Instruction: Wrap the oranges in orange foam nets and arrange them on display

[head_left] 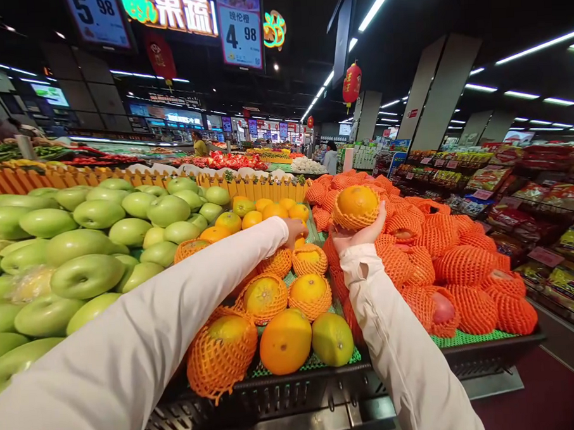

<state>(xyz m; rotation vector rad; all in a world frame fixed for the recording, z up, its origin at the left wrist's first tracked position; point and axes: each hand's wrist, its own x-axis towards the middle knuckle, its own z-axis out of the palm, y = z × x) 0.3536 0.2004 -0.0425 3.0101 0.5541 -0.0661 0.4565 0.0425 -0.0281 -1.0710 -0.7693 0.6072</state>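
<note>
My right hand (357, 236) is raised at the right edge of the orange display. It cups an orange (357, 201) in an orange foam net from below, fingers wrapped round its side. My left hand (296, 230) reaches into the pile of oranges, bent downward, with a bit of yellow-orange fruit just under it. Its fingers are mostly hidden, so I cannot tell whether they grip anything. Nearer to me lie several netted oranges (309, 289), a bare orange (285, 342) and a greenish one (332, 339) on green matting. Behind the left hand are more bare oranges (273, 210).
Green apples (87, 276) fill the left side. Fruit in red-orange foam nets (465, 264) is heaped on the right. A low yellow picket fence (252, 190) runs behind the fruit, and the black crate rim (318, 391) is in front. Snack shelves (543, 210) stand to the right.
</note>
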